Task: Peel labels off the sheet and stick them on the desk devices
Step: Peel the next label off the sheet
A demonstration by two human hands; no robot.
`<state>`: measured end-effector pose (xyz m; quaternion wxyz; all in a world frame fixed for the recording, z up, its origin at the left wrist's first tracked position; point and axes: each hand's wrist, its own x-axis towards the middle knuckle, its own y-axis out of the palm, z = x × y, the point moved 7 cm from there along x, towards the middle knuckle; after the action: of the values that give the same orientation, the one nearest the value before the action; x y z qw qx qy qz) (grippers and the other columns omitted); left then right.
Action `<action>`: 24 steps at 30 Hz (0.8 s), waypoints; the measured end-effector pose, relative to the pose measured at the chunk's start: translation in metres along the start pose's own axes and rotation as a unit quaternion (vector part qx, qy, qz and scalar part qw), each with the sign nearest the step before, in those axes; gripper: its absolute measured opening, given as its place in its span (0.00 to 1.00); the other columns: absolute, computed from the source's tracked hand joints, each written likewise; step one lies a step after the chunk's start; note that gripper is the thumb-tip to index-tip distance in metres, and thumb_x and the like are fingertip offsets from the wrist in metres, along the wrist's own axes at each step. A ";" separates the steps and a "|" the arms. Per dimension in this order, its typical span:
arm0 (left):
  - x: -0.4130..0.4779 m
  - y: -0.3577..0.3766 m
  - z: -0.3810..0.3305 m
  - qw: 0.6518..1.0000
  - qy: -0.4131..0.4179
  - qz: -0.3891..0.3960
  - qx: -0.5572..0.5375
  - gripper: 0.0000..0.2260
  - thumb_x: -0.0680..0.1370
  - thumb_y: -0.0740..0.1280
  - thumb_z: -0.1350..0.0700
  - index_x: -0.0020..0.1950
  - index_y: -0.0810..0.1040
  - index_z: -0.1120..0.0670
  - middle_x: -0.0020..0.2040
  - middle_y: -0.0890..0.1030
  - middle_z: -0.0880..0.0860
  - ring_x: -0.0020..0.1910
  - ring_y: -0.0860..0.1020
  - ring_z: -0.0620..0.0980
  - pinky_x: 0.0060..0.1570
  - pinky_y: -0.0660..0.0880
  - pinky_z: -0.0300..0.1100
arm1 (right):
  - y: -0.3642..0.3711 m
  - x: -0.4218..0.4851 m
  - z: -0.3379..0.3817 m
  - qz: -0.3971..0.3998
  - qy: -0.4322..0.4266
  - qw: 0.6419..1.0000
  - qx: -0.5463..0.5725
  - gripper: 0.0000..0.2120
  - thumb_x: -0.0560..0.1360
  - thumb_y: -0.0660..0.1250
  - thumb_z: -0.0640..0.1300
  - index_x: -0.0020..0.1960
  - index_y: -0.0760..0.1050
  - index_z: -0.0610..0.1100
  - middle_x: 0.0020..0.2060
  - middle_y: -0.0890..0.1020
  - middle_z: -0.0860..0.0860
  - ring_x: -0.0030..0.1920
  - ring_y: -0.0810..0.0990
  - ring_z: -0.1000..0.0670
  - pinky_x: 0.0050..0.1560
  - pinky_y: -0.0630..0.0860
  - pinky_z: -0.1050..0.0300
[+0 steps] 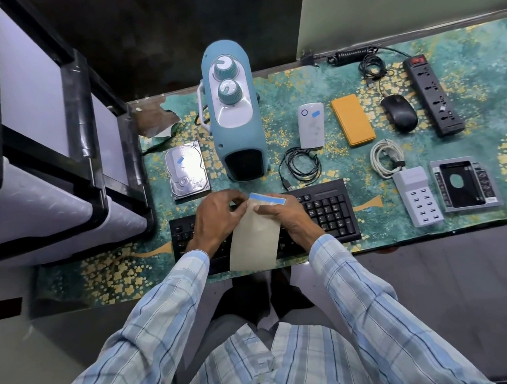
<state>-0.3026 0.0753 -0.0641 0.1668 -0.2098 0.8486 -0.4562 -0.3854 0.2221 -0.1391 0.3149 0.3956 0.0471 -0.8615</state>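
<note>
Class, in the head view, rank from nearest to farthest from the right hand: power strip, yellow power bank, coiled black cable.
From the right hand:
1. Coiled black cable, just beyond the keyboard.
2. Yellow power bank, farther back, rightward.
3. Power strip, far right.

**LOCATION: DESK WORKSTATION, HOME OR SMALL OFFICE**

The desk (pixel 480 55), covered with a green floral sheet, carries computer hardware:
- keyboard (pixel 328 209)
- mouse (pixel 400 117)
- bare hard drive (pixel 186 170)
- drive caddy (pixel 465 185)
- multi-port USB charger (pixel 418 196)
- power strip (pixel 433 97)
- coiled cables (pixel 300 164)

A small fan heater (pixel 233 110) stands on the desk. A plastic drawer unit (pixel 40 150) stands at the left.
</note>
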 end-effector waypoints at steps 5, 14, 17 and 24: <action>0.000 -0.001 0.007 0.998 -0.043 -0.011 -0.046 0.06 0.76 0.72 0.49 0.49 0.86 0.49 0.43 0.86 0.45 0.37 0.81 0.42 0.37 0.77 0.37 | -0.003 -0.002 -0.001 -0.013 -0.005 1.000 -0.006 0.18 0.71 0.79 0.34 0.59 0.83 0.37 0.49 0.86 0.42 0.44 0.84 0.47 0.45 0.80 0.59; -0.004 0.011 0.024 0.946 -0.208 0.009 -0.248 0.05 0.75 0.71 0.53 0.43 0.83 0.54 0.36 0.83 0.49 0.32 0.82 0.49 0.35 0.79 0.43 | -0.030 -0.026 0.036 -0.260 -0.235 0.881 -0.318 0.29 0.71 0.79 0.45 0.69 0.74 0.46 0.57 0.79 0.50 0.57 0.76 0.49 0.57 0.74 0.54; -0.004 0.022 0.009 0.914 -0.250 0.056 -0.314 0.06 0.76 0.70 0.57 0.43 0.81 0.59 0.36 0.81 0.54 0.30 0.80 0.48 0.32 0.76 0.41 | -0.030 -0.041 0.049 -0.292 -0.292 0.821 -0.393 0.30 0.70 0.77 0.46 0.70 0.73 0.47 0.62 0.77 0.49 0.63 0.73 0.47 0.63 0.72 0.51; 0.006 0.048 -0.045 0.827 -0.334 0.165 -0.421 0.04 0.75 0.65 0.62 0.41 0.76 0.57 0.36 0.75 0.53 0.32 0.79 0.52 0.34 0.74 0.40 | -0.036 -0.067 0.052 -0.173 -0.363 0.867 -0.293 0.14 0.72 0.75 0.42 0.57 0.81 0.47 0.50 0.84 0.54 0.49 0.82 0.56 0.51 0.79 0.62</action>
<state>-0.3385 0.1272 -0.0812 0.4083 -0.2565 0.8726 0.0780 -0.4075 0.2673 -0.0624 0.2571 -0.0704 0.2472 -0.9316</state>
